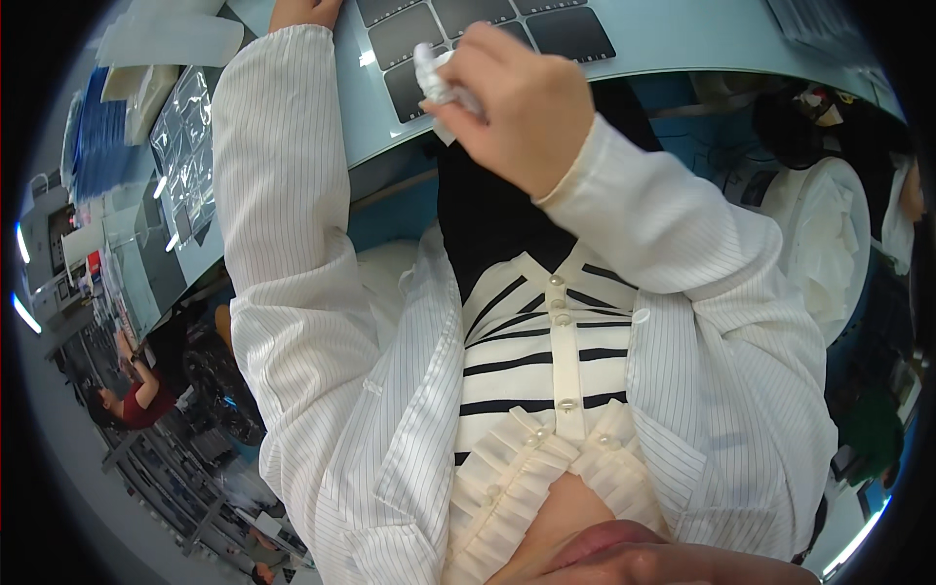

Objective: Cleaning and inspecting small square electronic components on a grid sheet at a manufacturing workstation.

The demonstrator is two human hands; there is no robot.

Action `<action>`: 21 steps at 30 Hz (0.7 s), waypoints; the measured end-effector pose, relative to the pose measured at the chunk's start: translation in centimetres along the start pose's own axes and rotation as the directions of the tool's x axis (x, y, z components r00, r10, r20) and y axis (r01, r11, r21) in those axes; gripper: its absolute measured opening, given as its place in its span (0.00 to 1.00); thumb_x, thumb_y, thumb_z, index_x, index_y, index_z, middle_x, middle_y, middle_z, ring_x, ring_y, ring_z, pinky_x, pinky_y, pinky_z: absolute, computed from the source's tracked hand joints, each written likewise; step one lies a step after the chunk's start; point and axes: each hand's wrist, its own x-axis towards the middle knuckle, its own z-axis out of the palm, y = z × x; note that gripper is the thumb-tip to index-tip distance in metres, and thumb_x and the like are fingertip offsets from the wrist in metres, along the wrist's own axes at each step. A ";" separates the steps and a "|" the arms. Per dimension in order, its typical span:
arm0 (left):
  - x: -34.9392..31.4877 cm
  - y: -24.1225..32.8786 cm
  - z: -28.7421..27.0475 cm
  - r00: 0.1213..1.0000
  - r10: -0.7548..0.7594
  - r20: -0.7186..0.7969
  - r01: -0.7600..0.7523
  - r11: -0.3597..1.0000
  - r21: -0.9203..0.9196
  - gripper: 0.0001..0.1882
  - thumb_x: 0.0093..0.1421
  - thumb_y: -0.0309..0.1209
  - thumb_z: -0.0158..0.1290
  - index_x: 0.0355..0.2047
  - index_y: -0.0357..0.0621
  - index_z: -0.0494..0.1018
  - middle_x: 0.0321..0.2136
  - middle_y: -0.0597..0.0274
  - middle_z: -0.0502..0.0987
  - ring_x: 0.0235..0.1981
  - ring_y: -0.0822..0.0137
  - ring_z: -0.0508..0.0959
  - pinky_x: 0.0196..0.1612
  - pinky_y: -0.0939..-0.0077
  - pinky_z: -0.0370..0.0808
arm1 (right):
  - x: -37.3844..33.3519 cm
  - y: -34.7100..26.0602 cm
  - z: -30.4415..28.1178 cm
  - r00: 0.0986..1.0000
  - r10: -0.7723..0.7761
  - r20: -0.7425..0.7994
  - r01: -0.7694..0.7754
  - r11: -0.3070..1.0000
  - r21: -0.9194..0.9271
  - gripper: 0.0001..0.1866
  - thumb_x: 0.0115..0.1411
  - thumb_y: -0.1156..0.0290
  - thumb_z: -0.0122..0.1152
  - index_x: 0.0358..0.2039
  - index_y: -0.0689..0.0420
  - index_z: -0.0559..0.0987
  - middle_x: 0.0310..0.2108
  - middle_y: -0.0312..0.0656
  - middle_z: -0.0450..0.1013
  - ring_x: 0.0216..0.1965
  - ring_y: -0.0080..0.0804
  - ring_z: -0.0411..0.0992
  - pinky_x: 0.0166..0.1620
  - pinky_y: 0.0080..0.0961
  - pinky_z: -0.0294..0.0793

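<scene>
My right hand (522,102) is closed around a crumpled white cloth or tissue (428,70), pinched between thumb and fingers. It is held over the near edge of a group of dark, glossy rectangular panels (570,35) with small pale marks along their edges. The panels lie side by side in rows on a pale glass-like tabletop (682,34). My left hand (304,12) is at the top edge of the view, left of the panels. Its fingers are mostly cut off, so their pose is hidden.
Left on the table are a clear plastic tray with pockets (185,146), white sheets (171,39) and a blue stack (97,122). A stack of thin sheets (829,29) sits far right. Below is a white-lined bin (824,244). Another person (136,395) works at left.
</scene>
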 end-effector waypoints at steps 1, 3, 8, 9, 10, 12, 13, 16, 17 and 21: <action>-0.1 -0.2 0.1 1.000 -0.006 -0.002 0.006 1.000 0.003 0.22 0.62 0.34 0.55 0.54 0.37 0.68 0.45 0.48 0.74 0.48 0.53 0.74 0.52 0.70 0.68 | -0.3 -0.5 0.4 1.000 -0.002 -0.014 0.002 1.000 0.010 0.11 0.50 0.62 0.68 0.27 0.54 0.78 0.28 0.38 0.72 0.24 0.38 0.76 0.27 0.31 0.75; -0.7 -3.0 -0.1 1.000 0.013 0.009 -0.013 0.994 0.104 0.23 0.62 0.34 0.55 0.55 0.37 0.68 0.46 0.48 0.74 0.49 0.53 0.74 0.53 0.70 0.68 | -0.3 1.2 -0.9 0.999 0.035 0.012 -0.036 0.997 0.067 0.11 0.49 0.62 0.68 0.26 0.54 0.77 0.28 0.39 0.72 0.24 0.39 0.76 0.28 0.31 0.76; -0.5 0.7 0.2 0.997 -0.076 -0.026 0.072 0.988 -0.138 0.24 0.63 0.35 0.55 0.56 0.37 0.67 0.49 0.48 0.74 0.52 0.54 0.74 0.54 0.71 0.67 | 1.2 3.4 -5.8 0.951 0.229 -0.206 -0.243 0.969 -0.046 0.10 0.49 0.72 0.68 0.21 0.60 0.74 0.22 0.44 0.70 0.21 0.43 0.73 0.25 0.33 0.71; -0.8 0.4 -0.4 0.996 -0.089 -0.012 0.087 0.991 -0.102 0.24 0.63 0.35 0.54 0.57 0.37 0.67 0.49 0.48 0.73 0.53 0.55 0.73 0.54 0.71 0.67 | 1.2 2.4 -5.1 0.965 0.191 -0.181 -0.191 0.981 0.016 0.10 0.49 0.72 0.68 0.21 0.60 0.74 0.22 0.44 0.69 0.21 0.43 0.73 0.25 0.33 0.70; -0.4 0.6 -0.3 0.996 -0.085 0.006 0.085 0.993 -0.080 0.25 0.63 0.36 0.54 0.57 0.37 0.67 0.50 0.48 0.73 0.53 0.55 0.73 0.55 0.71 0.67 | 1.1 1.9 -4.8 0.973 0.157 -0.168 -0.148 0.987 0.063 0.10 0.49 0.72 0.68 0.22 0.60 0.74 0.22 0.44 0.69 0.21 0.44 0.72 0.25 0.33 0.70; -0.3 1.1 -0.3 0.997 -0.081 0.017 0.082 0.996 -0.038 0.24 0.63 0.35 0.54 0.57 0.37 0.67 0.50 0.48 0.73 0.53 0.55 0.73 0.55 0.71 0.67 | -0.8 1.6 -0.6 0.997 0.016 -0.081 -0.019 0.999 -0.032 0.11 0.50 0.62 0.68 0.27 0.54 0.77 0.27 0.41 0.74 0.25 0.38 0.76 0.27 0.30 0.75; -0.4 1.1 -0.4 0.996 -0.084 0.023 0.084 0.996 0.007 0.24 0.64 0.35 0.54 0.57 0.37 0.67 0.51 0.48 0.73 0.54 0.55 0.73 0.56 0.71 0.67 | -0.8 -0.3 0.1 0.999 0.012 -0.038 -0.013 0.999 -0.034 0.11 0.50 0.62 0.68 0.27 0.54 0.77 0.26 0.42 0.75 0.25 0.39 0.76 0.27 0.31 0.75; -0.7 0.7 -0.6 0.995 -0.093 0.038 0.093 0.996 0.016 0.24 0.64 0.35 0.54 0.57 0.37 0.67 0.51 0.48 0.72 0.54 0.55 0.73 0.56 0.71 0.67 | -0.5 1.8 -1.0 0.997 0.026 -0.078 -0.026 1.000 0.004 0.11 0.51 0.62 0.67 0.27 0.55 0.77 0.26 0.43 0.74 0.24 0.38 0.76 0.27 0.31 0.75; -0.6 0.8 -0.6 0.995 -0.093 0.034 0.092 0.996 0.017 0.24 0.64 0.35 0.54 0.57 0.37 0.67 0.51 0.48 0.72 0.54 0.55 0.73 0.56 0.71 0.67 | -0.7 3.3 -1.9 0.992 0.068 -0.106 -0.072 0.997 -0.034 0.12 0.50 0.61 0.68 0.28 0.55 0.77 0.28 0.42 0.73 0.24 0.37 0.76 0.27 0.29 0.75; -0.8 1.3 -0.3 0.993 -0.122 -0.001 0.121 0.987 -0.107 0.24 0.63 0.34 0.54 0.57 0.37 0.67 0.50 0.49 0.73 0.54 0.56 0.73 0.55 0.72 0.67 | 1.4 2.9 -5.9 0.958 0.230 -0.170 -0.239 0.970 -0.035 0.10 0.49 0.72 0.69 0.22 0.61 0.74 0.21 0.45 0.69 0.22 0.44 0.72 0.24 0.32 0.70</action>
